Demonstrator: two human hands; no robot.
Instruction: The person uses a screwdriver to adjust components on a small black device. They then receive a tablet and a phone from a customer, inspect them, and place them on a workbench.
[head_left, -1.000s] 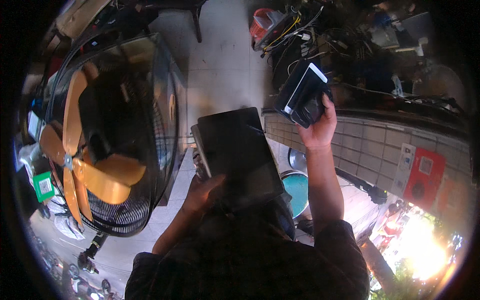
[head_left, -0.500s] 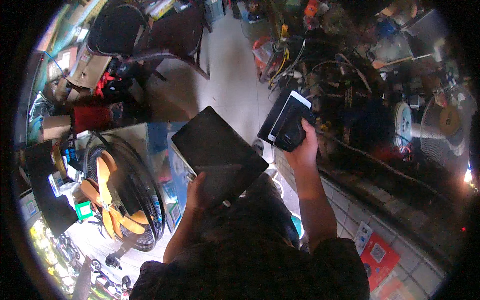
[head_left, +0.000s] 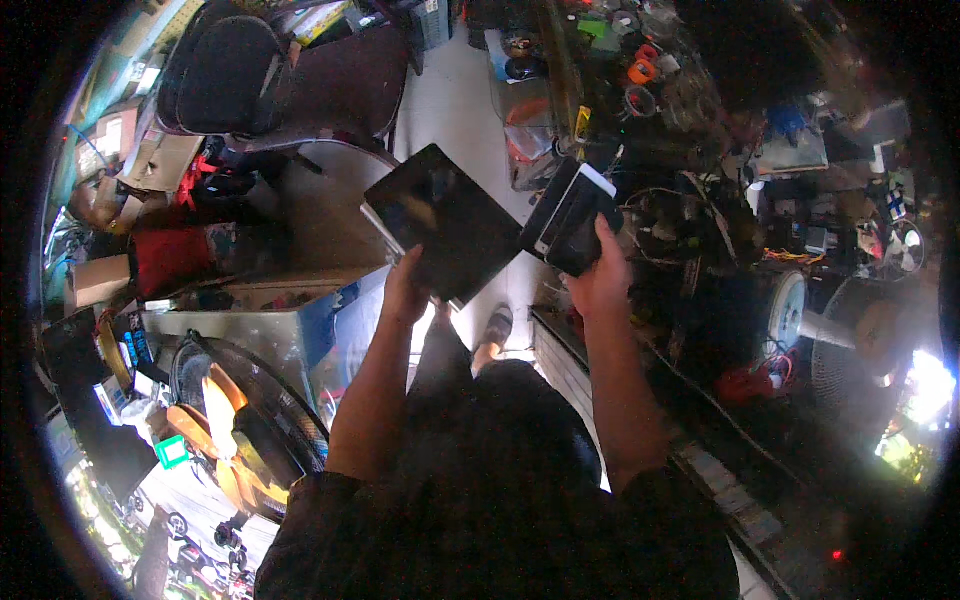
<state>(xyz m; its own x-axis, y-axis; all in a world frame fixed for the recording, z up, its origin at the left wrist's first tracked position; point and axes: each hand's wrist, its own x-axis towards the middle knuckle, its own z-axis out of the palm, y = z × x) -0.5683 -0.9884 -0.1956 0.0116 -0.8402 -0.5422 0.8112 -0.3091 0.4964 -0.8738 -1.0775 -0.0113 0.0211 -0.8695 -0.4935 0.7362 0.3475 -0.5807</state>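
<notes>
Above the floor, left hand (head_left: 405,290) (raised) grips tablet (head_left: 447,222).

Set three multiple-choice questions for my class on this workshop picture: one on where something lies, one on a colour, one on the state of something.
1. Where does the caged fan lie relative to the person?
A. on the person's left, low down
B. on the person's right, up high
C. straight ahead between the hands

2. What colour are the fan's blades?
A. blue
B. orange
C. white

3. How is the dark tablet being handled?
A. it lies flat on the floor
B. it leans against the chair
C. the left hand holds it up by its lower edge

Answers: 1 A, the fan sits at the lower left of the view. 2 B, orange blades show through the black cage. 3 C, the left hand grips the tablet in the air, while the right hand holds a smaller dark device.
</notes>
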